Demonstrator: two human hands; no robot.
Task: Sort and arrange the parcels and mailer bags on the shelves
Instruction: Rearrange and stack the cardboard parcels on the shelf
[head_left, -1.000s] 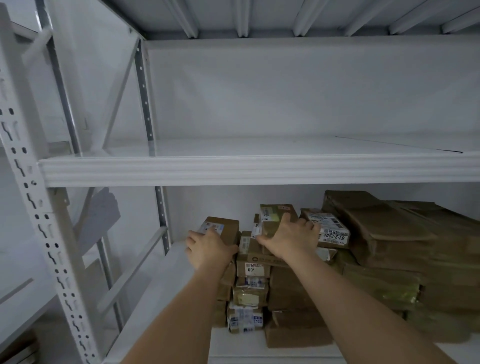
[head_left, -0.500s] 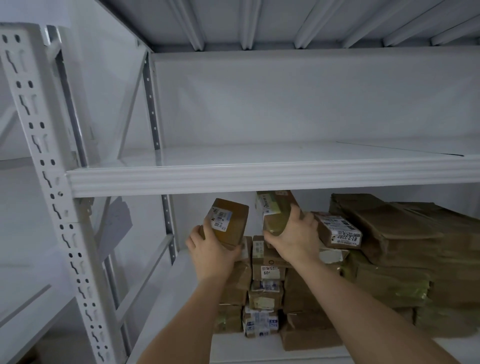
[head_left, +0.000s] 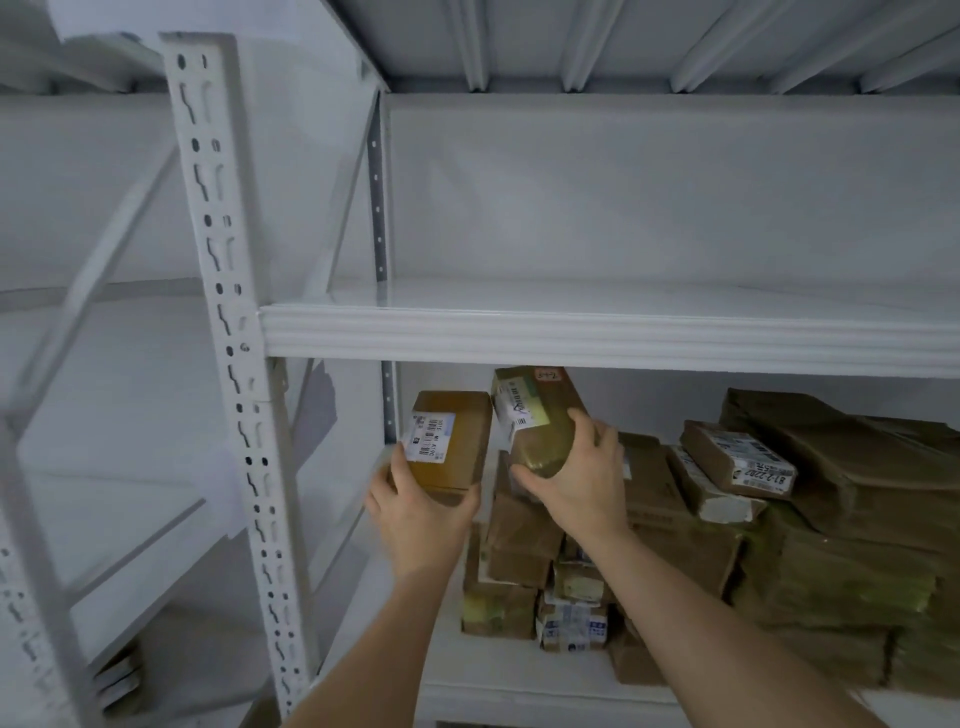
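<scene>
Parcel (head_left: 727, 457) on the stack reads "81-2-2202"; each hand's grip holds a labelled box.

The upper shelf (head_left: 597, 306) lies bare across its full width. Below, stacked parcels (head_left: 524, 561) and brown mailer bags (head_left: 852, 499) crowd the middle and right; open room remains only at the left, by the slotted upright (head_left: 228, 322).

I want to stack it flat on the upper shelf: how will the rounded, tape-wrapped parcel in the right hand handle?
The rounded parcel looks glossy with tape, so it may slip in the right hand. Its bulging end suggests soft or padded contents, so it could rock rather than sit flat. One hand lifts it, so it is probably light.
</scene>
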